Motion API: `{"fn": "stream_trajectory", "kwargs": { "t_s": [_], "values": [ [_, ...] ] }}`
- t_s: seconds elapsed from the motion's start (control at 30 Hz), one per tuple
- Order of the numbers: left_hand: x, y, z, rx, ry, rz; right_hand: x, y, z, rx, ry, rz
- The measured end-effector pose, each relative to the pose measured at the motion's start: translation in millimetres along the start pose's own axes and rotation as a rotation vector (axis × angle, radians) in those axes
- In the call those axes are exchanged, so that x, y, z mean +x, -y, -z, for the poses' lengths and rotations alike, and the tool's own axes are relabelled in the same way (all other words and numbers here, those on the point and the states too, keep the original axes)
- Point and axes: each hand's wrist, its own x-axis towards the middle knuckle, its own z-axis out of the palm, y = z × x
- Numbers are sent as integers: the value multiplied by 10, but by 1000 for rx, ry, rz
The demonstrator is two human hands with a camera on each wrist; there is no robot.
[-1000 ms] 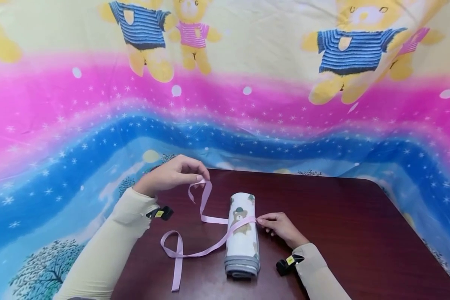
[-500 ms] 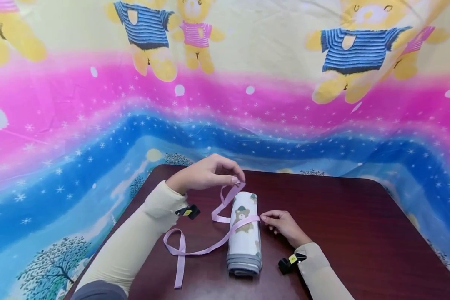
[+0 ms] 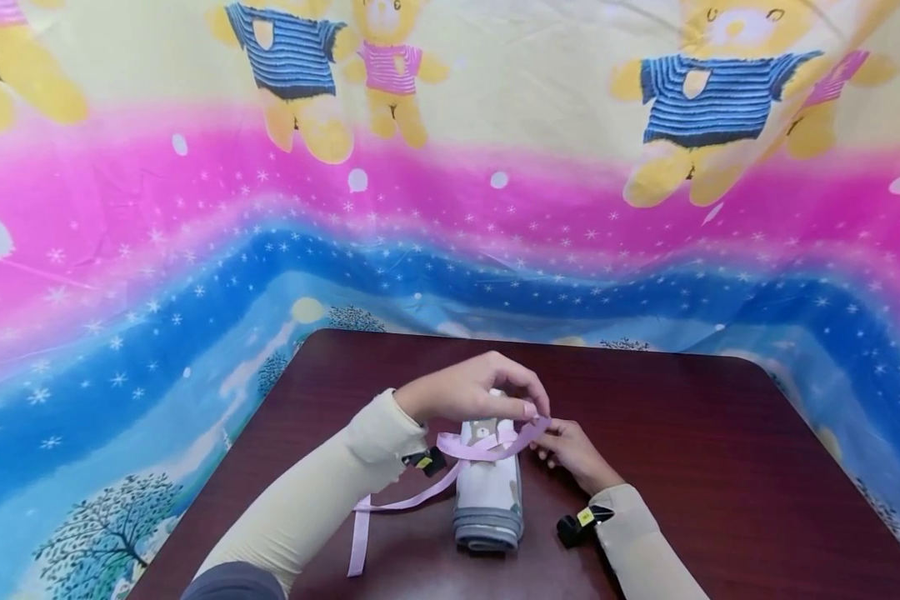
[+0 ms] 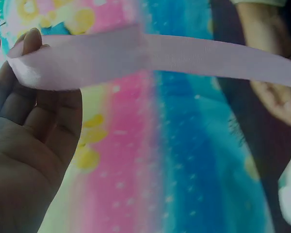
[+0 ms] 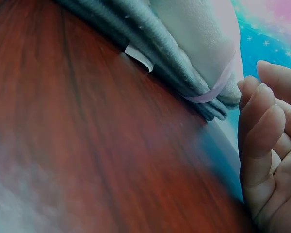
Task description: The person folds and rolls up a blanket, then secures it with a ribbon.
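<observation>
A rolled white blanket [image 3: 491, 492] with bear prints and grey edging lies lengthwise on the table, a pink ribbon [image 3: 480, 452] round its middle. Above it my left hand [image 3: 476, 390] pinches one length of the ribbon between thumb and fingers; in the left wrist view, the ribbon stretches from those fingers [image 4: 31, 46] toward the right. On the blanket's right side is my right hand [image 3: 573, 456], its fingertips partly behind the raised ribbon. In the right wrist view its loosely bent fingers [image 5: 262, 126] are beside the banded roll, with no ribbon visible between them.
The ribbon's other tail trails off to the left across the dark red table [image 3: 682, 433]. A patterned cloth backdrop [image 3: 450, 208] stands behind the table's far edge. Both wrists carry small black cameras, and a white label [image 5: 139, 58] shows on the blanket's edge.
My left hand has moved right and down, from left of the roll to over it, drawing the ribbon length across the top. The right hand has stayed almost where it was.
</observation>
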Motion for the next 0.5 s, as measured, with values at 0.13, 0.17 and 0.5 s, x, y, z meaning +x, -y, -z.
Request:
{"fn": "stream_trajectory", "kwargs": {
  "t_s": [0.13, 0.17, 0.5],
  "values": [
    [36, 129, -191, 12, 53, 38, -11, -16, 1, 29, -12, 33],
    [43, 162, -233, 26, 67, 44, -13, -22, 4, 25, -15, 42],
    [-7, 528, -492, 189, 131, 221, -7, -50, 72, 53, 51, 1]
  ]
}}
